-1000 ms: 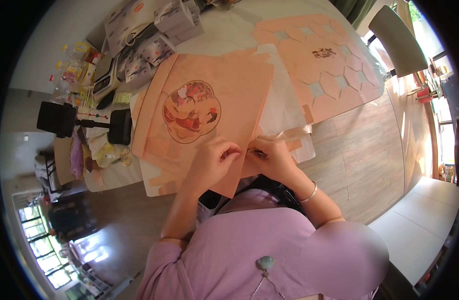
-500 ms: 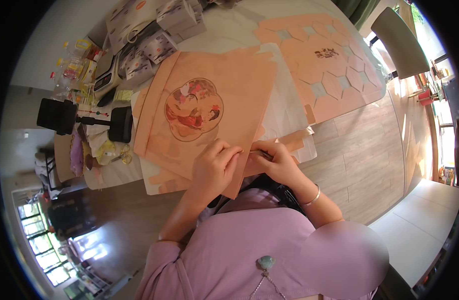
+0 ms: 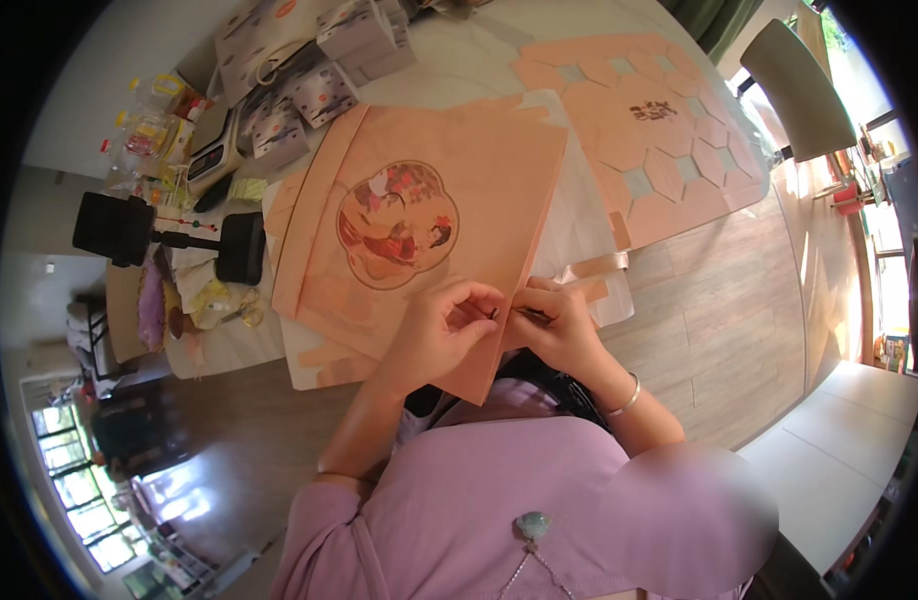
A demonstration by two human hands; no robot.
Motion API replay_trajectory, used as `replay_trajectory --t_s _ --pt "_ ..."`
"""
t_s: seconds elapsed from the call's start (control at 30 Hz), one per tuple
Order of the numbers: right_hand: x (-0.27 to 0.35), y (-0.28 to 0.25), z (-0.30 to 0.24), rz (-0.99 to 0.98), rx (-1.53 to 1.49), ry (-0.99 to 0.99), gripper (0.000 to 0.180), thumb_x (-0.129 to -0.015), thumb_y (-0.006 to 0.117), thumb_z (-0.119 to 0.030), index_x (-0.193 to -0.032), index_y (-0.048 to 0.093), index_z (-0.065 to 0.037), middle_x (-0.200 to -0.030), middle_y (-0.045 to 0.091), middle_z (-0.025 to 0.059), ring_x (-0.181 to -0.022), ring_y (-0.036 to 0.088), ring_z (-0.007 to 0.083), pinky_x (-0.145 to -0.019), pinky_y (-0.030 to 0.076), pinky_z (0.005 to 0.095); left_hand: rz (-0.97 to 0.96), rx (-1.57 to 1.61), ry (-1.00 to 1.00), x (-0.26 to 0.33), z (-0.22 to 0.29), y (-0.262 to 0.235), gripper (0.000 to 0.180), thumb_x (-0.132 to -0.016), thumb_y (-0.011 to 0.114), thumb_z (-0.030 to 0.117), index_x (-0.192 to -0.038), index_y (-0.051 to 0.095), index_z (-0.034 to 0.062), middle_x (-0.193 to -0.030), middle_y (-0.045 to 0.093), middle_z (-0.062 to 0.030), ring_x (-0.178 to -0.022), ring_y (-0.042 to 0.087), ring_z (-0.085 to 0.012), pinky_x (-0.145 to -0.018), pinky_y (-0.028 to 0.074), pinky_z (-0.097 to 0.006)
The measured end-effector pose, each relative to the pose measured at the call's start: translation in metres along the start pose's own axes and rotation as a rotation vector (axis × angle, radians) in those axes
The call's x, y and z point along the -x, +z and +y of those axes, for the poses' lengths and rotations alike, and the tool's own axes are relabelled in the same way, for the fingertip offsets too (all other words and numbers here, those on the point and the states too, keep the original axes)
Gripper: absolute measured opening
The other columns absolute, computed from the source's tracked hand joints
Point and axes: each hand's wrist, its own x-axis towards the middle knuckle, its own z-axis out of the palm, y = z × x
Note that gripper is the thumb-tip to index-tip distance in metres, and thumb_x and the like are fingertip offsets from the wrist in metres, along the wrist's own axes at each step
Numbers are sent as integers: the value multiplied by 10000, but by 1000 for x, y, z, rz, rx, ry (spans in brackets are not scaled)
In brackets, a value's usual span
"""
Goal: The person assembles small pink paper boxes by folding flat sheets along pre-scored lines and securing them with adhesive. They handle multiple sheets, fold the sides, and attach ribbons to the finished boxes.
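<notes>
A peach paper bag (image 3: pixel 449 170) lies flat and slanted in front of me, with a scalloped medallion of a robed figure printed on it. Its near corner sticks out past the table edge. At its right edge my left hand (image 3: pixel 447 325) rests over the printed face, thumb and forefinger pinched at a tiny dark tip. Just beyond that edge, my right hand (image 3: pixel 556 325) has its fingers curled round a thin dark strip, too small to name. The bag's edge stands between the two hands.
Beneath the bag lie more peach and white sheets (image 3: pixel 579 230). A peach cut-out board (image 3: pixel 719 125) is at the far right. Patterned boxes (image 3: pixel 324 93), bottles (image 3: pixel 144 135), yellow scissors (image 3: pixel 249 308) and a black stand (image 3: pixel 241 250) occupy the left side.
The bag has shifted slightly right. My left fingers have lifted and spread a little, and a small dark tip now shows at them. My right hand has moved slightly right.
</notes>
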Motion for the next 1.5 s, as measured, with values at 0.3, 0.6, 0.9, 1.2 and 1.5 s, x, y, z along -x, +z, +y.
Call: replay_trajectory --t_s 0.3,0.6,0.9,1.2,1.5 --pt "-9 -12 -3 -149 -43 -12 86 -747 581 0 -807 628 42 -809 548 103 -642 511 159 -548 401 278 -6 147 -100 -1 -12 3 233 -815 719 -43 -1042 685 -7 -946 687 -36 -788 640 -79 -712 523 -217" --pt "-11 -23 -4 -216 -175 109 67 -721 582 2 -771 587 46 -732 514 78 -583 458 139 -524 361 284 105 -201 276 -3 -2 10 109 -810 714 -15 -918 711 0 -876 680 -84 -730 679 -168 -638 544 -262" --pt "-10 -24 -11 -216 -128 80 91 -754 627 -7 -827 640 45 -718 558 102 -596 499 157 -541 389 284 13 -162 157 -4 5 2 176 -779 731 10 -932 645 22 -819 598 -69 -708 637 -172 -616 500 -279" --pt "-14 -48 -27 -284 156 69 76 -821 636 -29 -862 683 16 -693 636 141 -583 582 211 -565 465 324 -10 -541 287 -10 11 27 312 -710 733 70 -1011 650 66 -910 496 -81 -762 597 -252 -640 497 -352" --pt "0 -166 -5 -174 102 321 243 -930 652 -168 -767 622 9 -617 495 -38 -568 413 32 -494 313 224 -20 -603 250 0 -2 26 241 -725 697 58 -963 658 75 -899 494 -63 -742 597 -233 -630 502 -362"
